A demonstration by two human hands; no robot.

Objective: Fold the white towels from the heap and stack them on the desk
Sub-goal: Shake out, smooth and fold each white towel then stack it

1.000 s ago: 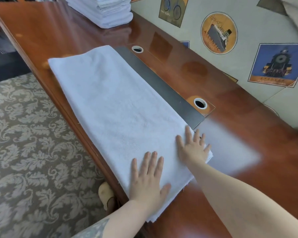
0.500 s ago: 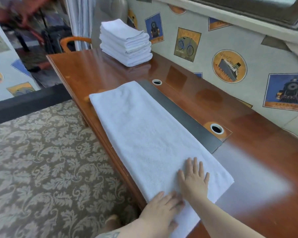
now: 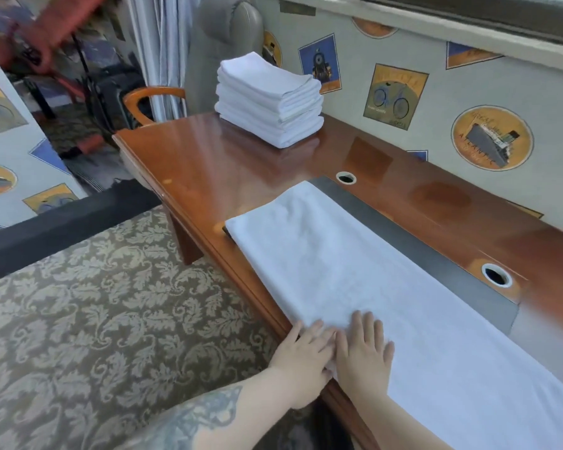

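Note:
A long white towel (image 3: 355,271), folded lengthwise, lies flat along the front edge of the wooden desk (image 3: 208,164). My left hand (image 3: 303,355) and my right hand (image 3: 364,352) press flat on it side by side near its front edge, fingers straight. A stack of several folded white towels (image 3: 270,99) stands at the desk's far end by the wall. The heap is out of view.
A grey strip (image 3: 420,251) with two round cable holes (image 3: 496,276) runs behind the towel. The papered wall (image 3: 468,102) borders the desk at the back. A wooden chair (image 3: 153,102) stands past the far end. Patterned carpet (image 3: 95,303) lies to the left.
Both hands have slid along the towel from its right end toward its middle, staying flat. The view has lifted, so the folded stack and far end of the desk show.

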